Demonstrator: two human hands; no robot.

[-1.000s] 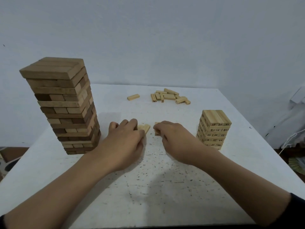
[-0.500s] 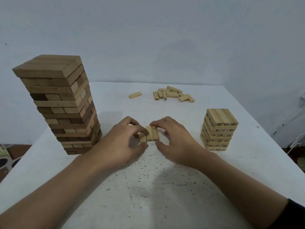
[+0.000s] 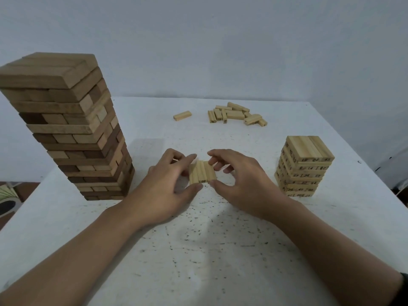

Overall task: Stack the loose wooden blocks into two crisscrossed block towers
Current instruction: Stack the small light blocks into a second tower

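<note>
a: status, near first?
b: left hand (image 3: 167, 184) & right hand (image 3: 240, 182) both pinch a 3-block row (image 3: 202, 173) at centre of table (image 3: 198, 250). short tower (image 3: 304, 166) right, approx half built; tall tower (image 3: 68, 129) left looks done.
a: outstanding?
b: loose pile (image 3: 236, 114) at far edge. count unclear; tall tower's left side cropped.

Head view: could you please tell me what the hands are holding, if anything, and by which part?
Both hold a row of three blocks: the left hand pinches its left edge, the right hand its right edge.
</note>
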